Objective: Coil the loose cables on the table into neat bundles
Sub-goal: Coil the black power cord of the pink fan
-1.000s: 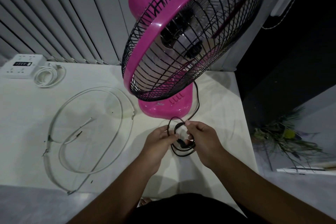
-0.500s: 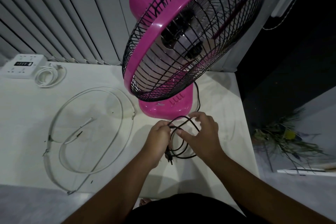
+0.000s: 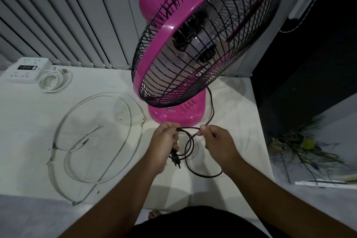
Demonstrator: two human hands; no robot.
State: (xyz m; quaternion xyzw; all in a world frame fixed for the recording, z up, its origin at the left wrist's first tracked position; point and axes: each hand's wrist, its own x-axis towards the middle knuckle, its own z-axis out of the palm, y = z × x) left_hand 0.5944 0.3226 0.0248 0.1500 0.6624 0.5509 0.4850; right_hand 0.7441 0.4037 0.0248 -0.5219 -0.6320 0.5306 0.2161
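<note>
Head view: left hand (image 3: 164, 142) curled round the gathered loops of the fan's black cable (image 3: 188, 128), plug (image 3: 175, 159) dangling just under the fist. Right hand (image 3: 219, 142) pinches the same cable a bit further along. The run between the hands is taut, just in front of the pink fan (image 3: 174, 117) base. Loops hang over the white table (image 3: 29, 121). Long white cable (image 3: 104, 93) sprawls loose at left. Small coiled white cable (image 3: 55, 81) sits beside the power strip (image 3: 25, 69).
</note>
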